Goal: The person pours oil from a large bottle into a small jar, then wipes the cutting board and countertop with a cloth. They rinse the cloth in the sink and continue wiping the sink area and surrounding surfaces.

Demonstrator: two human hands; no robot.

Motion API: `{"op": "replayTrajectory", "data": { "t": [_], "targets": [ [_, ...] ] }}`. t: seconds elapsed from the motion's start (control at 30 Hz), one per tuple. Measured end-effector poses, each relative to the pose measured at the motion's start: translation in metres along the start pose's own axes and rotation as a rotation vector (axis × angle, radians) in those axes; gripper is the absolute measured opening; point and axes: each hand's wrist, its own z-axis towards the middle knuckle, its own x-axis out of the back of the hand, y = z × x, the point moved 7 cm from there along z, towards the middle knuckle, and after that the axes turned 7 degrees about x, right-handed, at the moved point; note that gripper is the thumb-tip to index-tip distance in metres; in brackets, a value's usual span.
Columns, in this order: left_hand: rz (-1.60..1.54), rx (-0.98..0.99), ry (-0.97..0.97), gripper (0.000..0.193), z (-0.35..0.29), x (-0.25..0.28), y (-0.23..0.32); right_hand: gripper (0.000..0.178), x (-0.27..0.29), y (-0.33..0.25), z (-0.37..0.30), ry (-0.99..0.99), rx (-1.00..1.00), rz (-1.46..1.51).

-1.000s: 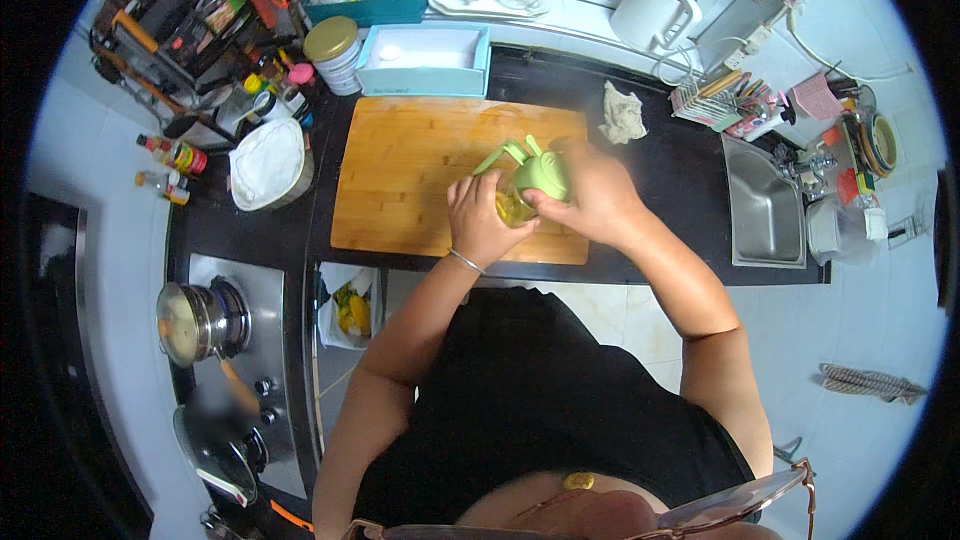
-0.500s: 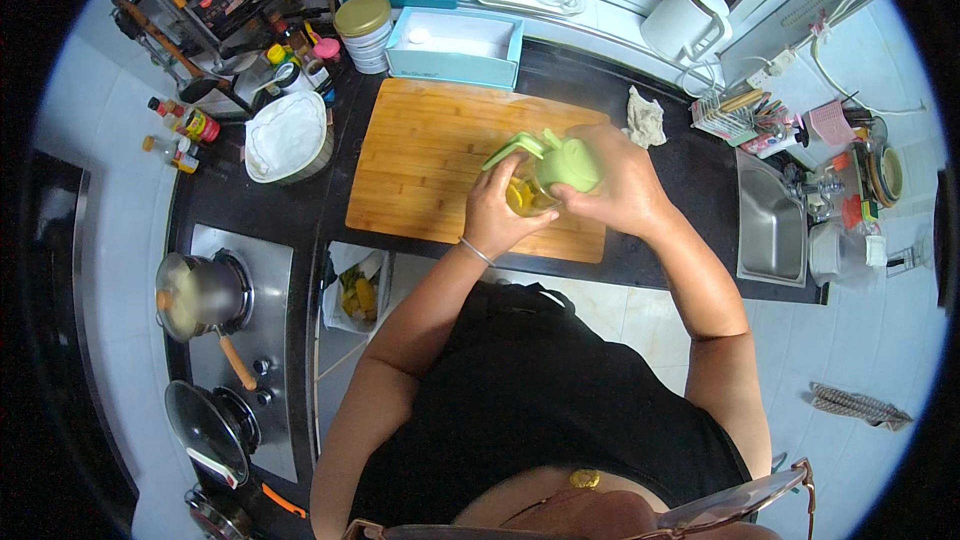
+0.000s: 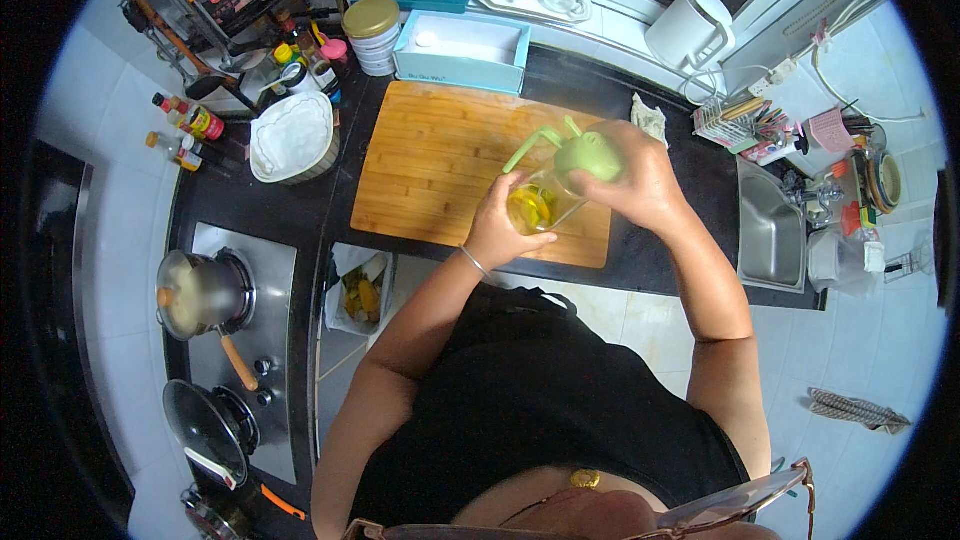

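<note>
A clear cup (image 3: 548,204) with yellow slices, which look like lemon, in its lower part is tilted above the wooden cutting board (image 3: 425,160). My left hand (image 3: 496,227) is wrapped round the lower part of the cup. On the light green lid (image 3: 588,157) my right hand (image 3: 642,182) is closed, gripping it from the right; that hand is slightly blurred. A green carrying loop sticks out from the lid to the left. Whether the lid sits fully on the rim I cannot tell.
Behind the board stand a light blue box (image 3: 460,70) and a gold-lidded jar (image 3: 371,25). Left are a paper-lined bowl (image 3: 292,140) and a stove with a lidded pot (image 3: 195,295). A crumpled cloth (image 3: 648,121) and a sink (image 3: 772,225) lie right. Below the counter is a bin (image 3: 358,295).
The lid and its loop have shifted right and turned slightly with my right hand. More of the cup's clear wall shows between my hands. My left hand keeps its hold.
</note>
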Motion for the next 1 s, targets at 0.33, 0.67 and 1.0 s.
{"op": "replayTrajectory", "data": {
  "t": [0.33,0.67,1.0],
  "targets": [
    [-1.334,0.309,-0.181,0.057,0.002,-0.002,-0.014,0.056,0.016,-0.007,0.004,-0.094,-0.029,0.348],
    [-1.497,0.686,-0.11,0.049,0.001,-0.013,-0.023,0.078,0.012,-0.04,0.009,-0.42,0.322,0.206],
    [-1.408,0.611,-0.159,0.044,0.001,-0.014,-0.029,0.063,0.002,-0.014,0.004,-0.38,-0.267,0.033]
  ]
}}
